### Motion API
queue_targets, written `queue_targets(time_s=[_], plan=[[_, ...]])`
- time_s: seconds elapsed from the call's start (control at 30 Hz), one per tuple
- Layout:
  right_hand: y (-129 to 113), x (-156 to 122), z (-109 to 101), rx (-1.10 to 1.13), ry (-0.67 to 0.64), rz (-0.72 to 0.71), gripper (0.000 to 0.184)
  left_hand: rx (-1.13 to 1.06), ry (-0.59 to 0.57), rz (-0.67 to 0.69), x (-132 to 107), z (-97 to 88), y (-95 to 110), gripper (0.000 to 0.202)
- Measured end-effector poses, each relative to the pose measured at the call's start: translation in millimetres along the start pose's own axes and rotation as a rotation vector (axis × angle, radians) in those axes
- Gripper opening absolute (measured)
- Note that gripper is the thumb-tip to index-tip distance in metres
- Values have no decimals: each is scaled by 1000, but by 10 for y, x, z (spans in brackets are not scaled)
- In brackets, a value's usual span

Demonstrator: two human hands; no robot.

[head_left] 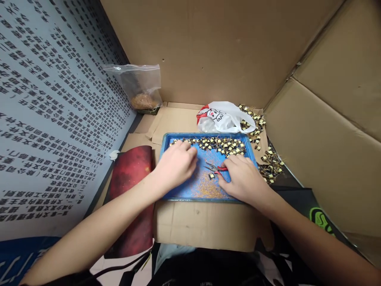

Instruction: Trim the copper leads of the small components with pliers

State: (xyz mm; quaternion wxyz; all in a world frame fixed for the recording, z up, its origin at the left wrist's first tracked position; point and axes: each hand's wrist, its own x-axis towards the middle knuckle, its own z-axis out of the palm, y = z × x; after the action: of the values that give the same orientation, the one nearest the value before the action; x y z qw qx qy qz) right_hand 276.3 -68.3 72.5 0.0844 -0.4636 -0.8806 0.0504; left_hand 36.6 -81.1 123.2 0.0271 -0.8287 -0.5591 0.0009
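Observation:
My right hand (242, 176) is wrapped round the red handles of a pair of pliers (212, 166), whose slim grey jaws point left and stand apart. Just below the jaws, one small black-and-yellow wire-leaded component (211, 176) lies on the blue tray (205, 200). Over the tray's left side, my left hand (178, 161) is closed with its fingers curled down; its fingertips are hidden, near the components at the back left. A band of such components (222, 145) lies along the tray's back. Short copper-coloured wire clippings (210, 186) are strewn across its middle and front.
A white plastic bag (222, 117) sits behind the tray. More components (271, 165) are heaped to the right. At the back left stands a clear bag (144, 89) with copper-coloured wire bits. A dark red mat (131, 198) lies left. Cardboard walls (223, 51) enclose the back and right.

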Motion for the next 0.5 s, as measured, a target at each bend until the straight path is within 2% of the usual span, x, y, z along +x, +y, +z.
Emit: queue_targets(time_s=[0.13,0.23,0.3,0.4,0.5], plan=[[-33,33,52,96,31,109,10,-179,-167,96,-60,7,325,27],[46,54,-10,189,63,163,12,-219,-183,68,-65,112,455,32],[150,77,-124,299,70,192,25,-216,-172,59,-54,186,483,29],[297,140,-338,601,-4,216,50,-222,-172,76,-21,221,470,24],[332,236,-462,1066,-64,187,43,-262,-190,94,65,127,404,21]])
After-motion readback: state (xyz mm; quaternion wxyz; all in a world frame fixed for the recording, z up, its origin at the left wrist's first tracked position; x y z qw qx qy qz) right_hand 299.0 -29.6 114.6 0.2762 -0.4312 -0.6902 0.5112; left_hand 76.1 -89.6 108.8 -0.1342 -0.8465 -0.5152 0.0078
